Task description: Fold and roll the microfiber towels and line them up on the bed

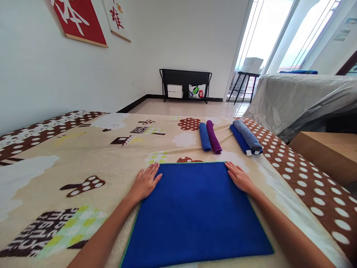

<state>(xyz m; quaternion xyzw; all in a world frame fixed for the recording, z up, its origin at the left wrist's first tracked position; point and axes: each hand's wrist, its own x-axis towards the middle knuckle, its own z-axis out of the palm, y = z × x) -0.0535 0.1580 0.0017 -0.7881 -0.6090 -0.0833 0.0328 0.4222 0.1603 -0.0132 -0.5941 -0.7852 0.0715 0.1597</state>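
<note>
A dark blue towel [195, 212] with a green edge lies spread flat on the patterned blanket [92, 156] in front of me. My left hand [145, 182] rests flat at the towel's far left corner, fingers stretched out. At the far right corner my right hand [239, 176] lies flat the same way, open and holding nothing. Beyond the towel sit rolled towels: a blue roll [204, 137] beside a purple roll [213, 137], and further right a grey roll [247, 135] lying on a blue one [239, 140].
The blanket's brown dotted border [306, 178] runs along the right. A wooden box [329, 152] and a plastic-covered sofa [295, 96] stand to the right. A black rack [185, 85] and a stool [245, 85] stand at the far wall by the windows.
</note>
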